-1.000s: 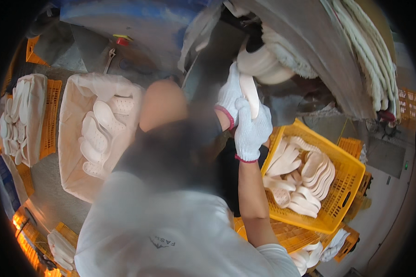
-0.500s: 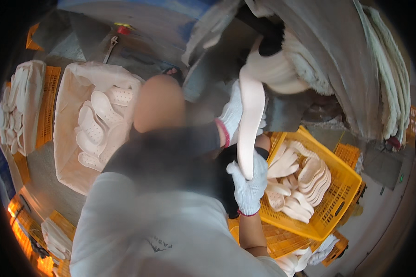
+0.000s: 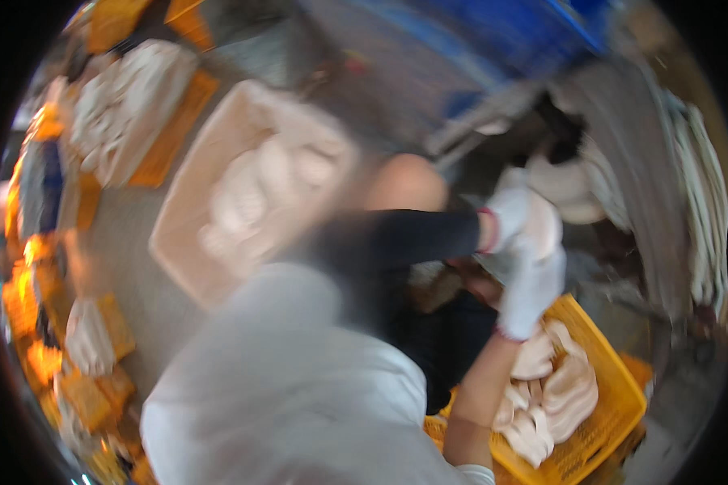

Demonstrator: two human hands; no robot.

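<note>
Left hand (image 3: 509,212), right hand (image 3: 534,283): both grasping blurred pale sole (image 3: 545,229), likely for steadiness | stacked soles (image 3: 570,381), yellow crate (image 3: 616,412), left side, seemingly within reach

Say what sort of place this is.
Probably a workshop or factory, perhaps for footwear: a yellow crate of pale sole-shaped pieces, a lined bin holding similar ones, and, upper left, an orange crate with a pale load.

Cannot separate fingers on the left grip (image 3: 506,212) or right grip (image 3: 534,284), nor trace the smeared pale piece (image 3: 544,226) at both. Cannot count the blurred pale shapes (image 3: 247,194) in the lined box (image 3: 178,230), or see the yellow crate (image 3: 611,432) behind the right forearm (image 3: 481,396).
</note>
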